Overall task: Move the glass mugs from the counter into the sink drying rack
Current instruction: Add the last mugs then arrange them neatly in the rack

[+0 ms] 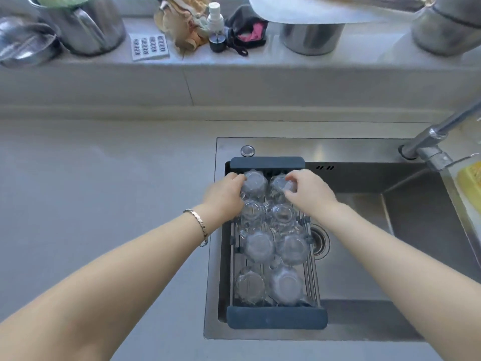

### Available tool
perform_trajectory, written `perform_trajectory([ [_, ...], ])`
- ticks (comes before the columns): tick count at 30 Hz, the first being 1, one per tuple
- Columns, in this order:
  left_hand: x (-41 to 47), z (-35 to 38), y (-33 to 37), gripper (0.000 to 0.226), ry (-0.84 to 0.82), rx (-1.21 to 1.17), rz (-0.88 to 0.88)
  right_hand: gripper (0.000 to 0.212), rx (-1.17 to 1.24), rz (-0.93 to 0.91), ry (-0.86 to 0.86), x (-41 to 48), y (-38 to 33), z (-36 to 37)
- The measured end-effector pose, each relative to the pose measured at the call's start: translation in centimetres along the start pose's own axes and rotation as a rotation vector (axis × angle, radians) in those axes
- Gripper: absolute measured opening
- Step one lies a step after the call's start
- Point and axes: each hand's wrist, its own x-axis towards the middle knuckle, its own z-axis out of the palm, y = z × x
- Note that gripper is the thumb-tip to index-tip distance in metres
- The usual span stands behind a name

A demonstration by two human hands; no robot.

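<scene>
A dark-framed wire drying rack [276, 319] spans the left part of the steel sink [359, 277]. Several clear glass mugs stand upside down in it in two columns. My left hand [224, 195] grips the far left mug [253, 181] in the back row. My right hand [308, 192] holds the far right mug [279, 185] beside it, fingers on its base. Nearer mugs, such as one in the front row [286, 284], stand free. The grey counter [104, 194] to the left shows no mugs.
A faucet [432, 142] reaches in from the right, above a yellow sponge [469, 178]. The sink drain [318, 242] lies just right of the rack. The back ledge holds steel pots [86, 27], a spray bottle [216, 24], a grater [149, 46] and cloths.
</scene>
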Motion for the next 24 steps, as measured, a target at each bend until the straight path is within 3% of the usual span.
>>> perform_trajectory([
  [5,5.0,0.3,0.5,0.059,-0.13,0.299,0.179,0.064,-0.081,0.16,-0.181,4.6,0.4,2.3],
  [12,8.7,0.1,1.8,0.057,-0.313,0.572,0.331,0.068,0.061,0.179,-0.056,4.5,2.4,3.3],
  [18,7.4,-2.3,2.9,0.044,-0.29,0.569,0.355,0.069,0.084,0.187,-0.026,4.5,2.7,3.7],
  [21,5.5,-4.0,2.3,0.056,-0.21,0.531,0.356,0.067,0.042,0.208,-0.048,4.1,2.6,3.9],
  [24,3.3,-4.9,1.1,0.059,-0.049,0.24,0.155,0.071,0.024,0.09,0.008,3.1,1.5,3.6],
])
